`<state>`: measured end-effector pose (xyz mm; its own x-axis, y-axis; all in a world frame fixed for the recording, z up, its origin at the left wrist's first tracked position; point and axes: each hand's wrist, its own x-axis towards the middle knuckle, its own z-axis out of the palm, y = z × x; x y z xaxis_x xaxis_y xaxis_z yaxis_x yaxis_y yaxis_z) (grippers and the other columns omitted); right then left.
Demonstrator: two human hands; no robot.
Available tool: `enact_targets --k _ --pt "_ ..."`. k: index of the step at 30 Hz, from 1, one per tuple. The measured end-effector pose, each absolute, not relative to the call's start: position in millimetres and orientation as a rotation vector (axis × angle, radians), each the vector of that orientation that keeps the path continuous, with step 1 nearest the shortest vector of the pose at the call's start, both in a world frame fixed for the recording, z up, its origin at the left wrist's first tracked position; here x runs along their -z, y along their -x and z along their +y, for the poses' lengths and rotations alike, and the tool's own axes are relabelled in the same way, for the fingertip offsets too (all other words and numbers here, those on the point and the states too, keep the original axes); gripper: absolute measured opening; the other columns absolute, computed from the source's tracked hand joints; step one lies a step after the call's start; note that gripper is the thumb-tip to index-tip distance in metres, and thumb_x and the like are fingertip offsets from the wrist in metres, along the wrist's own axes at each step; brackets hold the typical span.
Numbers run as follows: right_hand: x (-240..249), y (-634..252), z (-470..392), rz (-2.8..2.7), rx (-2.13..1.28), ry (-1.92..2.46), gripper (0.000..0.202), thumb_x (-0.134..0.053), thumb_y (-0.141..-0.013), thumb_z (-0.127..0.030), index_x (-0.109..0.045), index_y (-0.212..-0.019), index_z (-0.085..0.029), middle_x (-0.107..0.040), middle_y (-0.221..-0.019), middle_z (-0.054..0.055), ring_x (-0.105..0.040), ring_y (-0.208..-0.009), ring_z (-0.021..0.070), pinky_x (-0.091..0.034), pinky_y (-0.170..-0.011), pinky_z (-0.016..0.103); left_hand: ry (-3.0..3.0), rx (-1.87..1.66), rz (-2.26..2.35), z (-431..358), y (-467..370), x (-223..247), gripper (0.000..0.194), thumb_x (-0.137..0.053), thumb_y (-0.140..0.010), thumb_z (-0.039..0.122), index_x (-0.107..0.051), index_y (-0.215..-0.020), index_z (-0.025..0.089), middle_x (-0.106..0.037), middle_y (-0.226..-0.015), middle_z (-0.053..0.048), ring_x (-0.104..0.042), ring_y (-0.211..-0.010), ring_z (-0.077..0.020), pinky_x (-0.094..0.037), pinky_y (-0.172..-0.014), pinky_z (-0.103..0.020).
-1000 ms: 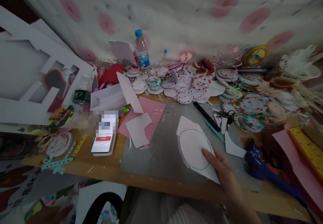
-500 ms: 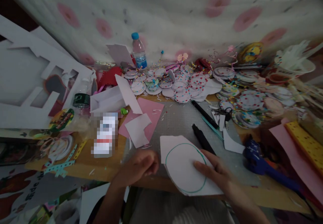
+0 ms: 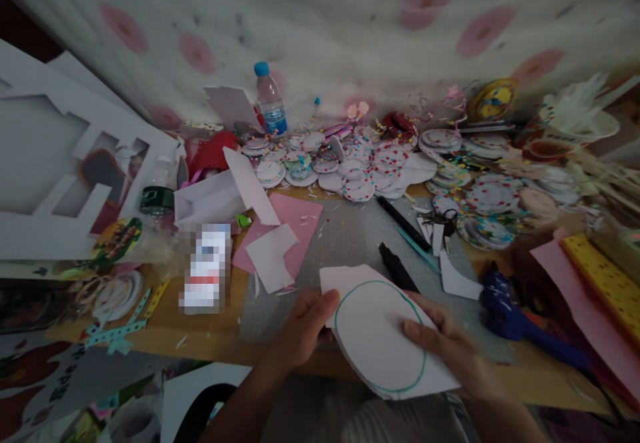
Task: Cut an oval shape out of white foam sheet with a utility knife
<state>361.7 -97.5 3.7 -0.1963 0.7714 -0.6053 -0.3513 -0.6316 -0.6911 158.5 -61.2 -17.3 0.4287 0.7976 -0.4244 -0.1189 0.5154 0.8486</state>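
Both hands hold a white sheet of foam or card (image 3: 377, 336), partly cut, with a green circle drawn on its face. My left hand (image 3: 305, 326) pinches its left edge, thumb on top near the upper left corner. My right hand (image 3: 447, 346) grips the right side, thumb pressed on the face inside the circle and the other fingers behind. The sheet is tilted above the front edge of a grey cutting mat (image 3: 345, 230). A black pen-like tool (image 3: 397, 268) lies on the mat just beyond the sheet.
Blue-handled scissors (image 3: 520, 323) lie at the right. Behind the mat are piles of decorated white discs (image 3: 357, 170) and a water bottle (image 3: 271, 100). Pink paper (image 3: 305, 220), a white box (image 3: 210, 200) and a blurred-out phone-like item (image 3: 206, 266) lie left.
My left hand has moved right from beside the sheet and now grasps its left edge. The sheet has shifted slightly right and down with my right hand.
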Motion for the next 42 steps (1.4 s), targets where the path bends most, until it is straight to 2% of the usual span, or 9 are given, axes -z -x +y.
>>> enact_targets --k 4,9,12,18,22,28,33,36,42 --pt "0 -344 -98 -0.417 -1.873 1.290 0.048 -0.080 -0.066 -0.046 -0.068 -0.104 -0.020 -0.068 -0.066 0.000 -0.058 -0.049 0.0125 -0.041 -0.044 0.020 -0.762 -0.806 1.073 -57 -165 17 0.056 -0.054 -0.073 0.070 -0.036 -0.052 0.022 -0.033 -0.047 0.004 -0.029 -0.044 -0.0098 -0.024 -0.044 -0.025" --pt "18 -315 -104 -0.486 -1.511 1.453 0.047 -0.064 -0.081 -0.054 -0.060 -0.118 -0.025 -0.070 -0.100 0.003 -0.064 -0.086 0.0202 -0.052 -0.070 0.028 -1.065 -0.735 1.122 -61 -168 16 0.038 -0.065 -0.073 0.056 -0.056 -0.074 0.019 -0.057 -0.070 -0.001 -0.049 -0.065 -0.0155 -0.041 -0.062 -0.027" --pt "31 -317 -107 -0.897 -1.290 1.522 0.033 -0.049 -0.092 -0.050 -0.060 -0.109 -0.024 -0.066 -0.101 0.005 -0.060 -0.092 0.0206 -0.049 -0.077 0.030 -1.267 -0.693 1.353 -64 -157 10 0.027 -0.063 -0.078 0.044 -0.059 -0.084 0.018 -0.062 -0.082 -0.004 -0.054 -0.077 -0.0189 -0.043 -0.071 -0.029" --pt "60 -355 -86 -1.711 -0.233 1.863 0.046 -0.052 -0.087 -0.053 -0.054 -0.108 -0.013 -0.057 -0.101 0.016 -0.053 -0.096 0.0311 -0.045 -0.084 0.046 -1.857 -0.219 1.396 -46 -113 -30 0.017 -0.053 -0.084 0.029 -0.053 -0.071 0.019 -0.055 -0.069 0.002 -0.050 -0.068 -0.0148 -0.034 -0.063 -0.026" --pt "78 -372 -78 -1.819 0.057 2.106 0.051 -0.046 -0.089 -0.052 -0.055 -0.113 -0.009 -0.056 -0.100 0.019 -0.053 -0.092 0.0339 -0.046 -0.080 0.049 -1.995 -0.195 1.469 -42 -110 -37 0.023 -0.049 -0.090 0.033 -0.051 -0.073 0.019 -0.054 -0.071 0.003 -0.051 -0.068 -0.0132 -0.032 -0.064 -0.025" --pt "74 -387 -86 -1.736 -0.278 2.050 0.037 -0.035 -0.094 -0.044 -0.055 -0.101 -0.013 -0.060 -0.092 0.016 -0.059 -0.084 0.0307 -0.048 -0.074 0.044 -1.983 -0.101 1.516 -48 -125 -10 0.016 -0.044 -0.095 0.031 -0.055 -0.092 0.021 -0.063 -0.076 0.002 -0.060 -0.070 -0.0151 -0.032 -0.060 -0.025" --pt "52 -378 -100 -1.382 -0.882 1.844 0.028 -0.034 -0.097 -0.046 -0.049 -0.091 -0.023 -0.054 -0.064 0.000 -0.054 -0.056 0.0182 -0.044 -0.054 0.031 -2.080 0.024 1.539 -48 -116 -21 0.018 -0.043 -0.096 0.033 -0.056 -0.091 0.021 -0.067 -0.079 0.000 -0.064 -0.075 -0.0187 -0.032 -0.061 -0.026" --pt "40 -364 -107 -1.250 -1.187 1.663 0.024 -0.038 -0.097 -0.044 -0.048 -0.103 -0.023 -0.051 -0.066 -0.004 -0.050 -0.054 0.0143 -0.043 -0.051 0.026 -2.196 0.151 1.498 -44 -109 -45 0.018 -0.045 -0.096 0.031 -0.057 -0.087 0.021 -0.067 -0.080 0.000 -0.065 -0.076 -0.0198 -0.031 -0.062 -0.027" --pt "31 -332 -106 -1.275 -1.288 1.464 0.039 -0.057 -0.090 -0.036 -0.042 -0.124 -0.026 -0.053 -0.083 -0.002 -0.050 -0.065 0.0128 -0.045 -0.058 0.024 -2.413 0.256 1.159 -40 -121 -66 0.013 -0.052 -0.093 0.025 -0.060 -0.083 0.023 -0.066 -0.079 0.002 -0.063 -0.076 -0.0194 -0.032 -0.062 -0.028"
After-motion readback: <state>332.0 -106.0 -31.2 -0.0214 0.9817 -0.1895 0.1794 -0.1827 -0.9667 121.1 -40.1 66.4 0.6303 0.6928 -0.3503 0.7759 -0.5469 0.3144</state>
